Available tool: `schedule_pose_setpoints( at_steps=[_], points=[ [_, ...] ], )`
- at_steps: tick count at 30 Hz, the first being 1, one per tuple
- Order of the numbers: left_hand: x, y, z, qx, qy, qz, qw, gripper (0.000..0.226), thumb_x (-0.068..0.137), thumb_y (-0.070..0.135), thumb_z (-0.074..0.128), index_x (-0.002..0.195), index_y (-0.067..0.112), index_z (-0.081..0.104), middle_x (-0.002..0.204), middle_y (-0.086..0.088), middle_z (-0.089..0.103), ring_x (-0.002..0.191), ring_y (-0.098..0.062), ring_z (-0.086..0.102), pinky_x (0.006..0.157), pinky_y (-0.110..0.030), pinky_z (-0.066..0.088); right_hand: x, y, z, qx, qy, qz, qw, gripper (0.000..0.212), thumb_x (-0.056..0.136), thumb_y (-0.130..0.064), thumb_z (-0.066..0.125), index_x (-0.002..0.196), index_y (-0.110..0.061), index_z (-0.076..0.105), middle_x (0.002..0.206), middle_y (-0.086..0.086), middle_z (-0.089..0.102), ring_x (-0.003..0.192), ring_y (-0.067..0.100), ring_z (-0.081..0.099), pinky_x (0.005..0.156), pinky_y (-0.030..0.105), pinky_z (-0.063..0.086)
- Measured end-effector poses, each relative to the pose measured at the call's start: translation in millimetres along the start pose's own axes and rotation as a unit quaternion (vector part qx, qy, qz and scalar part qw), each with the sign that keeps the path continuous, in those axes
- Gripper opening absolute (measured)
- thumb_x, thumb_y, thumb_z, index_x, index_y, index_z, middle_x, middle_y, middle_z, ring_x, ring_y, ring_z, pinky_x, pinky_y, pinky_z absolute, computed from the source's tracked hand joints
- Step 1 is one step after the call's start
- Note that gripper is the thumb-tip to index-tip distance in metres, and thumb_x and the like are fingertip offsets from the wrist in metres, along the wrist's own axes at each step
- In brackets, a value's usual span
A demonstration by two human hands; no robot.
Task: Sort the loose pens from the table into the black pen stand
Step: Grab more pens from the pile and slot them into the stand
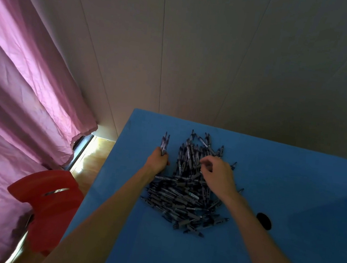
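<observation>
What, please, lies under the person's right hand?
Under the right hand, fingers curled downward, lies the heap of dark loose pens on the blue table; pens directly beneath the palm are hidden.

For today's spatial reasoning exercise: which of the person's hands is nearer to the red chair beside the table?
Left. The left hand grips a few pens near the table's left side, closer to the red chair. The right hand reaches over the pen pile, farther right.

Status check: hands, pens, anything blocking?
Left hand grips a small bunch of pens. Right hand picking with curled fingers at the pen pile; hold unclear. Nothing in the way.
</observation>
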State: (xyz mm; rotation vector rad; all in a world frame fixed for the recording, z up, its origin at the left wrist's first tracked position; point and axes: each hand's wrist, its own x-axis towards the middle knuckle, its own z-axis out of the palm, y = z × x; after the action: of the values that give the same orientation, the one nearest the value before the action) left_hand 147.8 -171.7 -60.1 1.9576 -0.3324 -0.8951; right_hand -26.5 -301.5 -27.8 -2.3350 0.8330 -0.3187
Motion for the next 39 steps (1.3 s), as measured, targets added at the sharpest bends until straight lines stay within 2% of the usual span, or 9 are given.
schedule_pose_setpoints(
  at_steps=[3,5,8,13,19,27,32,35,39],
  points=[
    [0.3,-0.5,6.2,0.040,-0.009,-0.006,0.999,0.045,0.094,0.028,0.069,0.067,0.018,0.034,0.056,0.000,0.030,0.049,-0.015,0.026,0.051,-0.029,0.029,0.5,-2.6,1.2,-0.002,0.004,0.000,1.000,0.017,0.096,-0.018,0.061,0.110,-0.022,0.070,0.106,-0.006,0.069,0.090,0.008,0.064,0.086,0.036,0.058],
    [0.1,-0.1,10.1,0.076,0.008,0.001,0.997,0.055,0.082,0.036,0.081,0.061,0.018,0.033,0.053,0.000,0.031,0.048,-0.016,0.030,0.049,-0.029,0.031,0.6,-3.1,1.5,-0.002,0.004,0.000,1.000,0.016,0.096,-0.018,0.061,0.109,-0.022,0.070,0.107,-0.006,0.069,0.090,0.009,0.064,0.087,0.036,0.057],
    [2.4,-0.4,12.8,0.111,0.007,-0.004,0.994,0.039,0.078,0.035,0.084,0.067,0.012,0.054,0.060,-0.002,0.050,0.053,-0.016,0.046,0.047,-0.026,0.039,-0.1,-1.1,1.2,-0.009,0.002,-0.001,1.000,0.017,0.096,-0.018,0.061,0.110,-0.022,0.070,0.107,-0.007,0.068,0.091,0.008,0.063,0.087,0.035,0.058],
    [3.5,0.3,14.6,0.136,-0.003,-0.009,0.991,0.057,0.079,0.037,0.084,0.058,0.017,0.035,0.054,-0.002,0.035,0.047,-0.016,0.033,0.048,-0.028,0.031,-1.2,2.0,-0.1,-0.009,0.003,0.006,1.000,0.016,0.096,-0.018,0.062,0.109,-0.022,0.070,0.106,-0.007,0.068,0.090,0.007,0.063,0.086,0.035,0.058],
    [3.9,-0.2,16.1,0.150,-0.012,-0.010,0.989,0.055,0.082,0.034,0.081,0.057,0.017,0.035,0.052,-0.002,0.035,0.046,-0.017,0.033,0.049,-0.026,0.030,-1.3,-1.6,2.9,-0.019,0.003,0.003,1.000,0.017,0.095,-0.018,0.062,0.109,-0.022,0.070,0.106,-0.007,0.068,0.088,0.006,0.063,0.085,0.034,0.058],
    [4.3,7.7,21.4,0.221,-0.015,-0.010,0.975,0.056,0.081,0.040,0.079,0.059,0.018,0.032,0.053,0.000,0.029,0.046,-0.016,0.029,0.049,-0.026,0.025,-3.2,-2.8,10.2,-0.025,-0.004,0.000,1.000,0.018,0.097,-0.017,0.060,0.111,-0.020,0.070,0.109,-0.005,0.067,0.089,0.008,0.063,0.085,0.031,0.057],
    [6.4,1.7,19.9,0.209,0.028,0.007,0.977,0.052,0.087,0.049,0.068,0.061,0.016,0.038,0.054,0.000,0.035,0.048,-0.017,0.035,0.050,-0.025,0.027,-2.6,-2.2,6.1,-0.022,0.002,0.000,1.000,0.017,0.097,-0.016,0.061,0.110,-0.021,0.070,0.108,-0.006,0.067,0.089,0.006,0.062,0.085,0.028,0.056],
    [12.6,-0.7,12.0,0.158,0.049,0.034,0.986,0.047,0.097,0.036,0.058,0.064,0.017,0.032,0.059,-0.002,0.030,0.051,-0.017,0.028,0.051,-0.027,0.023,-2.1,0.8,3.1,-0.021,0.003,0.002,1.000,0.017,0.097,-0.016,0.060,0.110,-0.021,0.069,0.107,-0.006,0.067,0.089,0.006,0.062,0.084,0.028,0.056],
    [19.4,4.7,2.8,0.095,0.090,0.053,0.990,0.032,0.099,0.027,0.057,0.077,0.016,0.037,0.067,-0.007,0.045,0.058,-0.020,0.035,0.052,-0.033,0.032,-3.5,5.1,2.2,-0.018,0.004,0.001,1.000,0.015,0.096,-0.015,0.061,0.108,-0.021,0.069,0.105,-0.006,0.067,0.088,0.005,0.062,0.083,0.027,0.056]
  ],
)
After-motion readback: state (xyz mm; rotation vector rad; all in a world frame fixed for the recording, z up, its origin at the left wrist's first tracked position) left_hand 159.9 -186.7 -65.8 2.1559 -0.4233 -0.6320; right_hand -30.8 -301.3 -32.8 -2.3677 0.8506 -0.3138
